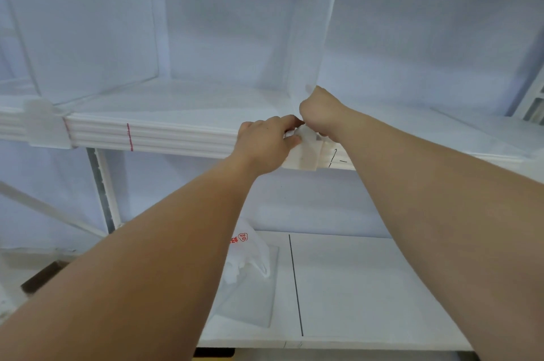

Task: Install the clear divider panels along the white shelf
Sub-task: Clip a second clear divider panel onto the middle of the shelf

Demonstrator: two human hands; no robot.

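The white shelf [164, 137] runs across the view at chest height, with a ribbed front edge. A clear divider panel [318, 22] stands upright on it at centre right. At its foot sits a translucent white clip [306, 154] on the shelf's front edge. My left hand [265, 145] pinches the clip from the left. My right hand [321, 113] is fisted around the panel's lower front corner, just above the clip. Another clear panel [88, 25] stands at the left, held by a second clip [47, 125].
Red marks [129, 137] and a black mark [332, 159] are drawn on the shelf's front edge. A lower shelf [368, 287] holds a white plastic bag [250, 254] and a flat clear panel [250, 301]. A white upright post [103, 190] stands at the left.
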